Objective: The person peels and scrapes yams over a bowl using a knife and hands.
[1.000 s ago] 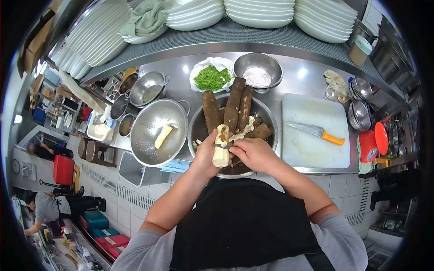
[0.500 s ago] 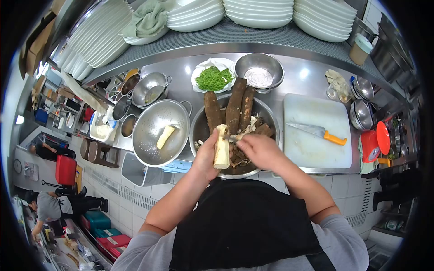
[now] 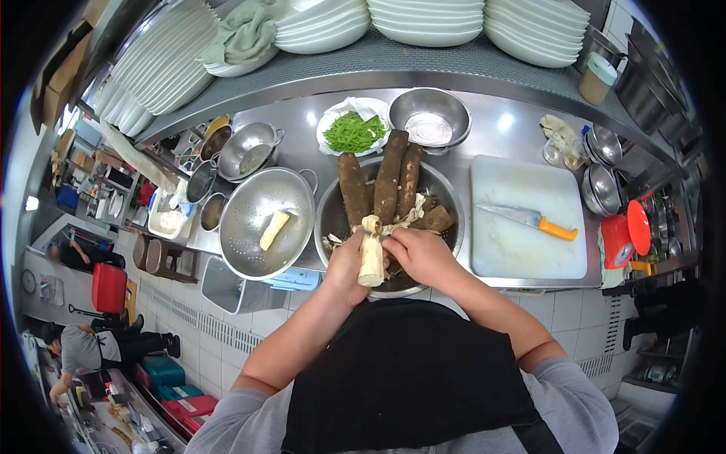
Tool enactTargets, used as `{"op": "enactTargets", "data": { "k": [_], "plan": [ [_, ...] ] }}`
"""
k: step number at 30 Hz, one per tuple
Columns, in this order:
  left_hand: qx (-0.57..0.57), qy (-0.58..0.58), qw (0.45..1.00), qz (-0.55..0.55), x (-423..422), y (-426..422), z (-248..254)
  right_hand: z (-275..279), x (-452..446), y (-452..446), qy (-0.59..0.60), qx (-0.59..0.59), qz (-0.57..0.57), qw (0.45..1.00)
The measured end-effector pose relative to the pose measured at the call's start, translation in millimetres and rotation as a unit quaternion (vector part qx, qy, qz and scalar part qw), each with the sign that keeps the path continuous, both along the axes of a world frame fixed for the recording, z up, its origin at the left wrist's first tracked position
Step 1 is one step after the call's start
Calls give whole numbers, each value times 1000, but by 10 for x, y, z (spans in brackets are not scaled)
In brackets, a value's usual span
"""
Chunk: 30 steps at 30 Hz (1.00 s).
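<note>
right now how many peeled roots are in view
2: one peeled root in the left hand above the steel bowl, another peeled root in the colander; the bowl may hide more.

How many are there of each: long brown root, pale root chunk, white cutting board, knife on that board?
Long brown roots: 3
Pale root chunks: 2 (left hand, colander)
White cutting board: 1
Knife on that board: 1
Total: 7

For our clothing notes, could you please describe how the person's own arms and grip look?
Both arms are bare below short grey sleeves. The left grip and right grip are ungloved, with no watch or bracelet visible.
</note>
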<state>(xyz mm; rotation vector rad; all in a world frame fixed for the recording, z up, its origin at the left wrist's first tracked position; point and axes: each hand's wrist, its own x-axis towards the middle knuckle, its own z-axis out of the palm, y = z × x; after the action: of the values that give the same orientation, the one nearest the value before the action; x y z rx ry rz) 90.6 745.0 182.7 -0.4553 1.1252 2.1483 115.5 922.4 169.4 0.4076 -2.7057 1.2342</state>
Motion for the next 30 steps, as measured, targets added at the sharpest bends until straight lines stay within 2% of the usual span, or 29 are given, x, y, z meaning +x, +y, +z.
{"op": "enactTargets", "data": {
  "k": [2, 3, 5, 7, 10, 12, 15, 19, 21, 24, 27, 28, 30],
  "plan": [
    [-22, -18, 999, -30, 41, -23, 67, -19, -120, 118, -86, 23, -99, 991],
    [-20, -16, 999, -28, 43, -36, 70, -125, -184, 241, -92, -7, -127, 988],
    [33, -4, 998, -51, 80, -111, 65, -123, -262, 390, -127, 25, -105, 986],
    [31, -12, 999, -36, 29, -177, -34, 10, -204, 403, -147, 40, -100, 983],
    [19, -8, 1000, -13, -35, -168, -23, 250, -84, 254, -127, 41, -59, 989],
    [-14, 15, 1000, -16, -30, -155, -37, 366, 75, 92, -68, 35, 32, 997],
    [-27, 5, 1000, 3, 22, -38, 124, 337, 123, -34, -59, 51, 54, 995],
    [-12, 5, 999, -38, 3, -138, -40, 184, 14, 12, -29, 60, 33, 997],
    [-6, 0, 997, -71, 48, -133, 46, 74, -94, 82, -90, 62, -57, 992],
    [16, 15, 997, -70, 105, -129, 146, -99, -229, 369, -169, 18, -91, 981],
    [-32, 3, 999, -17, 46, -157, 110, -16, -205, 440, -140, 27, -140, 980],
    [-31, 3, 999, -18, 44, -153, 88, 61, -164, 424, -140, 27, -141, 980],
    [-37, 14, 999, -11, 30, -151, 67, 278, -36, 286, -138, 36, -72, 987]
  ]
}}
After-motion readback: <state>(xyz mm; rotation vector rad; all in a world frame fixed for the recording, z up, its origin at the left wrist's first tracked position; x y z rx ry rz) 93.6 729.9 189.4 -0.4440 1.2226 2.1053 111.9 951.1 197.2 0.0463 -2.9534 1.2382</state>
